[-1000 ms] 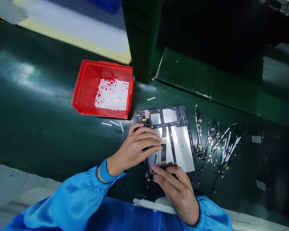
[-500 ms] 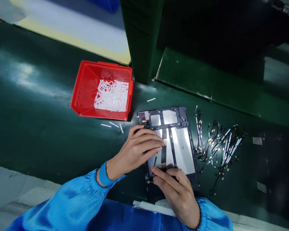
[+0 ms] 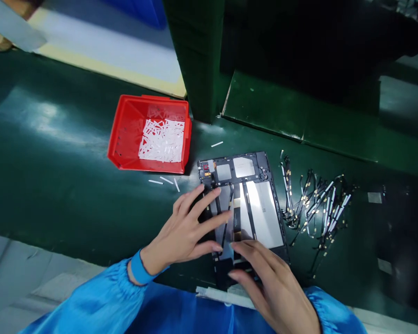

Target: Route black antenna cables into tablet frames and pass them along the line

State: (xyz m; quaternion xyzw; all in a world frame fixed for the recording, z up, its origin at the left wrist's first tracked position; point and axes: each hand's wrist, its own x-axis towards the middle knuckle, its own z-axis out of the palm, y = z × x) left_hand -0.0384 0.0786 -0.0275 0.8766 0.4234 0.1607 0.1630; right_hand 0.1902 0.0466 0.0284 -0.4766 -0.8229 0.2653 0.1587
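Observation:
An opened tablet body (image 3: 256,211) lies back-up on the green belt, showing a silver battery, a dark frame and black flex cables running down its middle. My left hand (image 3: 188,229) rests on its left half, fingers spread flat, holding nothing. My right hand (image 3: 275,285) lies over the tablet's near edge, fingers stretched out and pressing on the lower end of the flex cables. Both arms wear blue sleeves.
A red bin (image 3: 149,134) with white strips stands left of the tablet; a few loose white strips (image 3: 163,181) lie before it. A heap of black flex cables (image 3: 315,204) lies to the right. A green post (image 3: 195,55) rises behind.
My left hand has gone from curled fingertips on the tablet to fingers spread flat. My right hand has slid nearer, toward the tablet's bottom edge. The view shifted slightly.

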